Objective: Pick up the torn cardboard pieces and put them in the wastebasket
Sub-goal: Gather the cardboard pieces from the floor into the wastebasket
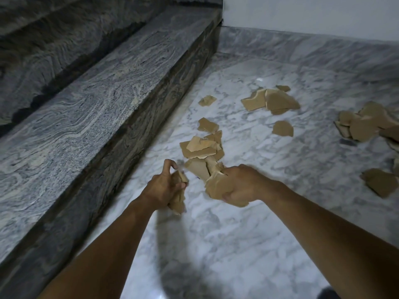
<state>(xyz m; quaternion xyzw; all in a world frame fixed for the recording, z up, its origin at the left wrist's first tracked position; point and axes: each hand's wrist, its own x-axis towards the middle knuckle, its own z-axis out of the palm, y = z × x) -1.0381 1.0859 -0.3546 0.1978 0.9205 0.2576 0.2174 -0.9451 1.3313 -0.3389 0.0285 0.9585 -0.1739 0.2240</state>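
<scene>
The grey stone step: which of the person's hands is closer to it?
Left. The left hand grips cardboard pieces close beside the step; the right hand, also holding pieces, is farther out over the floor.

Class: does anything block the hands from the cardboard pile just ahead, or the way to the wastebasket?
Nothing visible lies between the left hand, the right hand and the pile, though both already grip pieces. The stone step runs beside it, not across. No wastebasket shows, so that route cannot be judged.
</scene>
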